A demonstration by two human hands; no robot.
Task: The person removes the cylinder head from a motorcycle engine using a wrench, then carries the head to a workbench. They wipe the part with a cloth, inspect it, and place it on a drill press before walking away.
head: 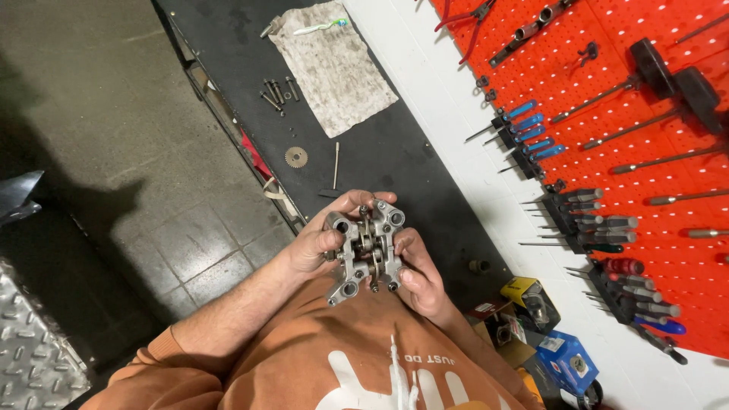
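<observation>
Head view: both hands, left (315, 247) and right (421, 277), are clamping a metal rocker assembly (364, 247) at chest height, six o'clock from the rag (330, 64); it is looking heavy, rigid, possibly oily, best gripped by its corner bosses.

Workshop indicated: red pegboard (653, 137) hung with screwdrivers (531, 137) at right, black workbench (395, 152) strewn with bolts (273, 93).

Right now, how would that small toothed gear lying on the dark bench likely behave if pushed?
The gear looks like metal, so probably stiff. It lies flat on the bench, so it should slide rather than roll. Its thin profile may make it fiddly to pick up.
</observation>
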